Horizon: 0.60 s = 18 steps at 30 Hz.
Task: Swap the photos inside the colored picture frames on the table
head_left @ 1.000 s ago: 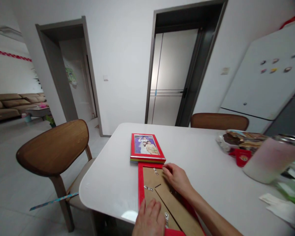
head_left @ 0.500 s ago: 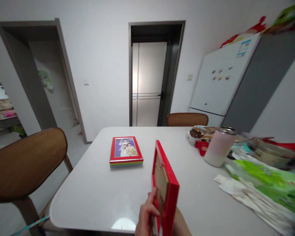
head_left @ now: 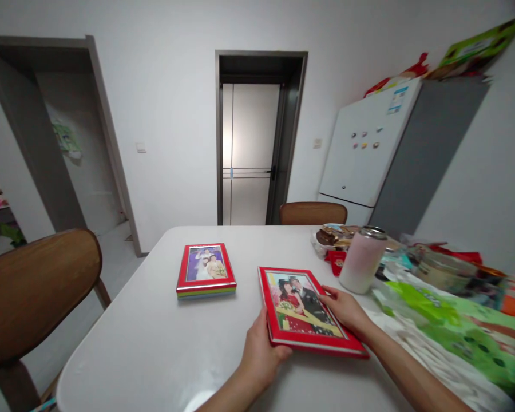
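A red picture frame (head_left: 306,309) with a photo of two people is tilted face up just over the white table (head_left: 154,343). My left hand (head_left: 264,352) grips its lower left corner, thumb on the front border. On its right side, my right hand (head_left: 345,309) is closed round the edge, with fingers reaching over the photo. To the left lies a stack of frames (head_left: 206,270), a red one on top and green and blue edges beneath.
A pink and white bottle (head_left: 363,260) stands right of the held frame. Beyond it are a glass jar (head_left: 446,270), green packaging (head_left: 476,332), white cloth (head_left: 433,355) and red items. Brown chairs stand at the left (head_left: 43,286) and far side (head_left: 313,213).
The held frame has turned from edge-on, its back showing, to face up and lower. My right hand has come into full view on its right side. The head view has shifted slightly right.
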### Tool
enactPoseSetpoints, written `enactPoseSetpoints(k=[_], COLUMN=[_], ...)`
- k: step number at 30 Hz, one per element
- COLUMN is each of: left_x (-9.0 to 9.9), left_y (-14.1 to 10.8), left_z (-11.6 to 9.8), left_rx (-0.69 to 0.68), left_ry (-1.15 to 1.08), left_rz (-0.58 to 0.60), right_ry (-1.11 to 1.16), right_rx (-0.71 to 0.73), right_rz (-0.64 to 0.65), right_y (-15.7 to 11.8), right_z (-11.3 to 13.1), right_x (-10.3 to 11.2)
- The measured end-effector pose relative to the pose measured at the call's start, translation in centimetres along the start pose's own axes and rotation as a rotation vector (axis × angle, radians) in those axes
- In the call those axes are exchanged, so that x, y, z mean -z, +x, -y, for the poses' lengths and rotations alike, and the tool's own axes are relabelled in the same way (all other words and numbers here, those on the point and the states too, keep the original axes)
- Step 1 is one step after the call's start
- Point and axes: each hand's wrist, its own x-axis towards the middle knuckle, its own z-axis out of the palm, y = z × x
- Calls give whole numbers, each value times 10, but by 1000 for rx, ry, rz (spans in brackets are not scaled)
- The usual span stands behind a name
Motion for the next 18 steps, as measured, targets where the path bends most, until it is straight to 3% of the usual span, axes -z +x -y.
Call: enactPoseSetpoints(k=[6,11,15,18], left_x=[-15,-15,22,69], left_y=[9,3,4,15], left_z=[4,10,15,22], left_rx=[1,29,96,192], left_ry=[248,222,96,-28], left_rz=[-54,-94,-220,-387], right_ry=[-234,-390,-434,-411], right_rx=[90,133,265,453], right_rz=[-69,-136,-153,-61], right_y=[18,16,3,-13], right_z=[-16,-13,17,56], right_x=[3,4,-19,-66])
